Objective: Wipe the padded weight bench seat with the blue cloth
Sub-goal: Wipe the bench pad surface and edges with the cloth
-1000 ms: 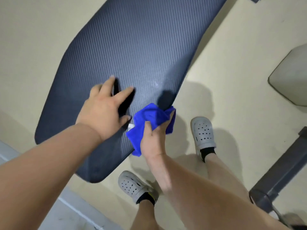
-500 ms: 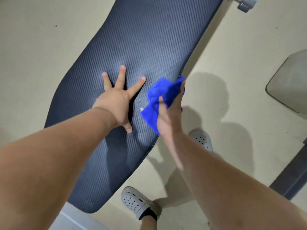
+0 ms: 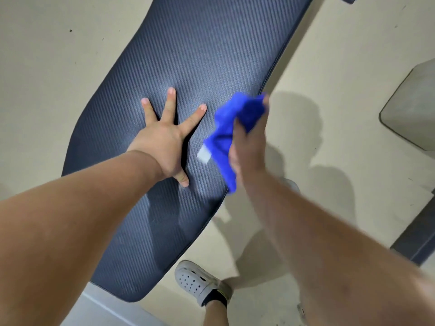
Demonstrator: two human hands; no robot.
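Beige floor (image 3: 47,67) surrounds the ribbed navy bench seat (image 3: 200,55). Left hand (image 3: 162,142) stays splayed flat on it. Right hand (image 3: 247,149), blurred, grips the blue cloth (image 3: 226,135) at the seat's right edge, slightly farther up than before; its white tag (image 3: 204,155) is unreadable.

Pale beige floor (image 3: 58,67) throughout; grey perforated clog (image 3: 197,282) over black sock (image 3: 215,300) at bottom centre; grey slab (image 3: 409,114) at right edge; dark frame bar (image 3: 416,241) below.
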